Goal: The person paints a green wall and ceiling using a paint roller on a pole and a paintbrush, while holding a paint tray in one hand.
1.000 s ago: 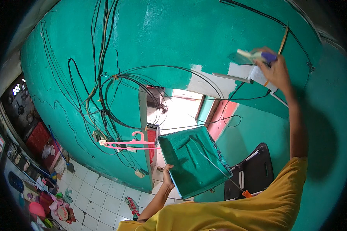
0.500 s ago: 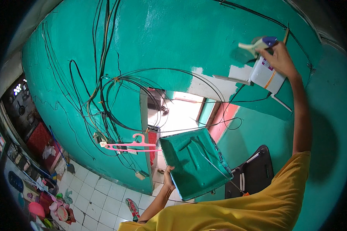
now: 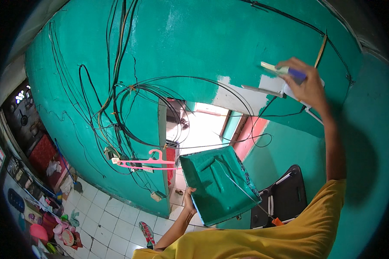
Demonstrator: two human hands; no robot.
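Note:
In my raised right hand (image 3: 309,84) is a paintbrush with a cream end (image 3: 270,66) and a blue part, blurred by motion. Its tip points left, close to the green wall at the edge of an unpainted patch (image 3: 246,98). Behind this hand, mostly covered by it, is a white box with stick antennas (image 3: 263,90). My left hand (image 3: 190,200) grips the left side of a paint tray (image 3: 212,205) coated in green paint. A paint roller (image 3: 208,165) lies in the tray, its wire stem crossing the right rim toward an orange handle (image 3: 277,222).
Looped black cables (image 3: 125,116) hang on the wall, with a pink clothes hanger (image 3: 149,163) below. A bright doorway (image 3: 203,125) opens behind the tray. A black folding chair (image 3: 289,190) stands right of it. Household items lie on the white tiled floor (image 3: 103,218) at lower left.
My right hand and the paintbrush have moved down and slightly left, now covering most of the white box. The tray in my left hand has barely moved.

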